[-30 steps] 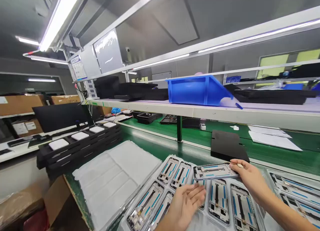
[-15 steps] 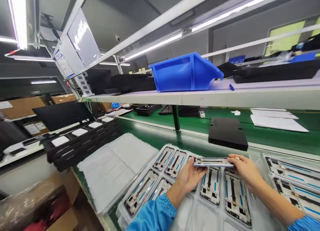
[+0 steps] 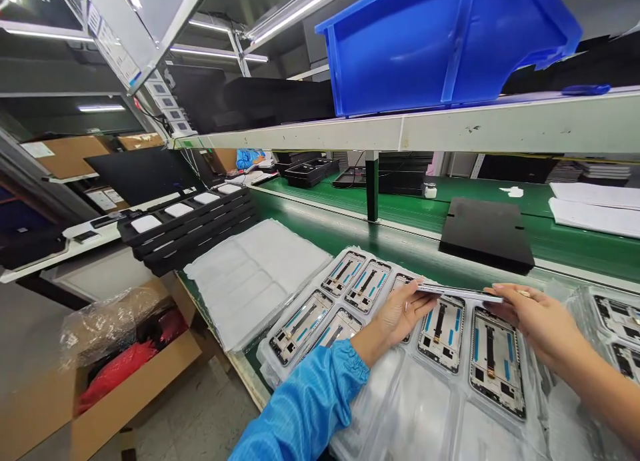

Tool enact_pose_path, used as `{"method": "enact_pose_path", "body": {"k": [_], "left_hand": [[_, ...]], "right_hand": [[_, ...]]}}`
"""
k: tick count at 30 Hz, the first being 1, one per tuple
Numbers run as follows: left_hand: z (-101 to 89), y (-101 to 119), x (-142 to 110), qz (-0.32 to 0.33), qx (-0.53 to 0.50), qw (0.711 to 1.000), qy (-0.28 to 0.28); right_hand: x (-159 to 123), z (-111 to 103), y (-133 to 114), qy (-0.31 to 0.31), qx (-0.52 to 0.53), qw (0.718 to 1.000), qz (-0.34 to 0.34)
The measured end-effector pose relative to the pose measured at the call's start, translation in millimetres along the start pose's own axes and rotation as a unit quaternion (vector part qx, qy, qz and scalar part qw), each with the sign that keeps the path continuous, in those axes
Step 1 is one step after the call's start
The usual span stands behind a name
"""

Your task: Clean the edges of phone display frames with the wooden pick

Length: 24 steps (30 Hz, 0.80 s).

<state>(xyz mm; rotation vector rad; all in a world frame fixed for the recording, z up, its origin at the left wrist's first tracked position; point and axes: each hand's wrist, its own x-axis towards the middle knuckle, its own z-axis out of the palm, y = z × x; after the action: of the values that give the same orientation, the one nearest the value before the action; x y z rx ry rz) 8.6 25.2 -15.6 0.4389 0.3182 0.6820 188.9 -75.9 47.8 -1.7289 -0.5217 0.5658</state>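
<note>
Between my two hands a phone screen assembly [image 3: 457, 292] is held almost edge-on, so its face hardly shows. My left hand [image 3: 397, 312] grips its left end, thumb on top and fingers below. The other end is pinched by my right hand [image 3: 537, 318]. Below them lies a clear plastic tray [image 3: 417, 401] with several phone screen assemblies [image 3: 497, 361] in its pockets, each with a dark flex cable and blue strips. Some front pockets hold no assembly. My left forearm and hand cover part of the tray.
White foam sheets [image 3: 257, 271] lie left of the tray, near stacked black trays [image 3: 195, 224]. A black box [image 3: 487, 233] sits behind on the green bench. Overhead, a shelf [image 3: 310, 136] carries a blue bin [image 3: 400, 51]. More assemblies [image 3: 620, 318] lie at right. An open carton [image 3: 140, 394] stands lower left.
The camera view has tilted down and come nearer the shelf. The held assembly has turned from showing some of its inner face to nearly edge-on. Both hands keep hold of it.
</note>
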Motion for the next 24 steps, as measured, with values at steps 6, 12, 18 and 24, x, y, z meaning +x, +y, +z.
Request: {"method": "enact_pose_path", "body": {"k": [6,12,18,24], "left_hand": [[6.4,4,-1,-0.020,-0.017,0.997,0.070],[6.6,4,2,-0.045,-0.005,0.997,0.064],[1.8,-2,9,-0.067,-0.012,0.995,0.070],[6.0,-1,7,-0.027,-0.008,0.997,0.075]], "right_hand": [[-36,3,-30,0.108,-0.209,0.927,-0.291],[-69,53,-5,-0.128,-0.344,0.669,-0.646],[-61,92,34,-0.116,-0.478,0.573,-0.655],[-48,98,43,-0.052,-0.500,0.536,-0.678]]}}
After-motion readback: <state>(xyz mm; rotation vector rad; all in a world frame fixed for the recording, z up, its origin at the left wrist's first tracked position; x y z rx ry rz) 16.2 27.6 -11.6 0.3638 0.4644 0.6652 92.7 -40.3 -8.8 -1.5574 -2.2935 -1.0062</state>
